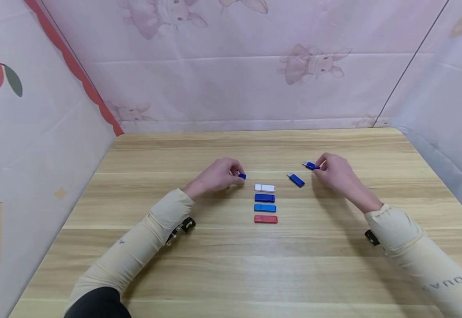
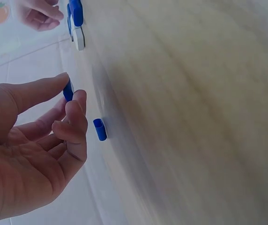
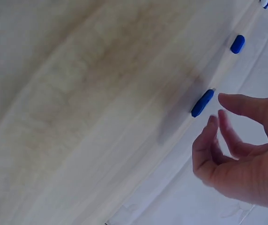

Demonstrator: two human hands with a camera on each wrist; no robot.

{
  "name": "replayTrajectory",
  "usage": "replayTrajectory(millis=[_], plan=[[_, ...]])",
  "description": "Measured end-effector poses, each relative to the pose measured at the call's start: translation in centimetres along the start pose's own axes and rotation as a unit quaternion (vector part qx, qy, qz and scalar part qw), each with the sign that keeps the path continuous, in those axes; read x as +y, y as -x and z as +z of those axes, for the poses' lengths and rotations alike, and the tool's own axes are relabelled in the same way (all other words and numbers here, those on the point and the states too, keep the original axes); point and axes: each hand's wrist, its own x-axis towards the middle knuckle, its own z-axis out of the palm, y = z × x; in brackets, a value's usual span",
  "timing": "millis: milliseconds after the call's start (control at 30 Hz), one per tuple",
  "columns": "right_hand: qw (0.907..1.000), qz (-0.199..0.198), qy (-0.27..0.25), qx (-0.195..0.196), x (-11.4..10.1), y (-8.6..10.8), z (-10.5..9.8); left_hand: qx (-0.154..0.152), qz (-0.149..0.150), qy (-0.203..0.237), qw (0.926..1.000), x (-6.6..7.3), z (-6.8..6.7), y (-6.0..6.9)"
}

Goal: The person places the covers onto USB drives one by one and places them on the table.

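My left hand (image 1: 216, 174) pinches a small blue USB stick cap (image 2: 68, 92) between thumb and fingers, just above the table. A second blue cap (image 2: 100, 130) lies on the table beside that hand in the left wrist view. My right hand (image 1: 336, 173) is at the back right, its thumb and fingers parted beside an uncapped blue USB stick (image 3: 202, 103) on the table. In the head view the fingertips overlap the stick's near end. Another uncapped blue USB stick (image 1: 296, 180) lies to the left of that hand, its metal plug pointing up and left.
Between the hands, a column of USB sticks lies crosswise on the wooden table (image 1: 215, 274): white (image 1: 264, 188), dark blue (image 1: 264, 198), lighter blue (image 1: 264, 208) and red (image 1: 265, 219). Patterned cloth walls (image 1: 223, 92) stand behind the table and on both sides.
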Motion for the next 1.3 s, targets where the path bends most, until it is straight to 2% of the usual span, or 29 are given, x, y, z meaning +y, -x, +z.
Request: replayTrajectory(millis=[167,367,533,767,933,1100,1300], plan=[[0.9999,0.0,0.011,0.009,0.5,-0.5,0.1,0.0,0.003,0.003,1.0,0.0,0.0,0.0],[0.9995,-0.004,0.021,-0.021,1.1,-1.4,0.2,-0.002,-0.004,0.006,1.0,0.0,0.0,0.0],[0.9995,-0.005,0.02,-0.025,1.1,-1.4,0.1,-0.002,-0.004,0.007,1.0,0.1,0.0,0.0],[0.9999,-0.001,-0.009,-0.011,-0.1,-0.5,0.0,0.011,0.005,0.016,0.9998,0.3,0.1,-0.1],[0.9991,-0.012,-0.04,-0.006,-2.1,0.2,0.3,0.025,0.02,0.028,0.9991,0.5,0.1,-0.2],[0.9971,-0.026,-0.07,-0.018,-3.6,0.6,0.7,0.042,0.039,0.029,0.9979,0.6,0.4,-0.4],[0.9911,-0.022,-0.124,-0.045,-4.2,0.6,1.1,0.064,0.051,0.033,0.9961,1.3,0.8,-0.9]])
